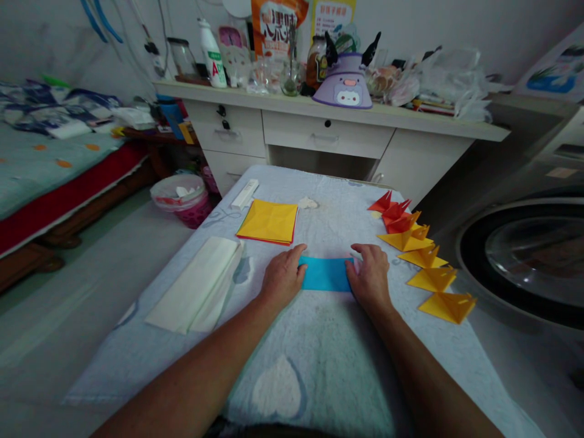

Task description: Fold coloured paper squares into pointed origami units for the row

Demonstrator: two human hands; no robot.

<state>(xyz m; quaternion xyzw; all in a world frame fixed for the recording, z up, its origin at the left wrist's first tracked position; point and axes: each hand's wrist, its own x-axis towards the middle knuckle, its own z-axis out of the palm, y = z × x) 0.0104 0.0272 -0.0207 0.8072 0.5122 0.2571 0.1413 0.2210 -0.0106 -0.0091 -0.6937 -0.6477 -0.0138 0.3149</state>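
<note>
A blue sheet of origami paper (326,274), folded into a rectangle, lies on the cloth-covered table in front of me. My left hand (283,275) holds its left end, thumb against the near side and fingers curled at the far corner. At the opposite end my right hand (370,274) grips the paper in the same way, thumb on its edge. Part of each end is hidden by the fingers. Beyond my left hand sits a stack of square yellow paper (269,220) with red edges showing beneath. Yellow folded paper cranes (449,307) line the table's right side, with red cranes (396,216) behind them.
Folded white cloth or paper (196,286) lies at the left, and a small white box (245,194) stands farther back. A white desk (292,125) crowded with bottles and bags is behind the table. A pink bin (182,201) is left; a washing machine (538,243) is right.
</note>
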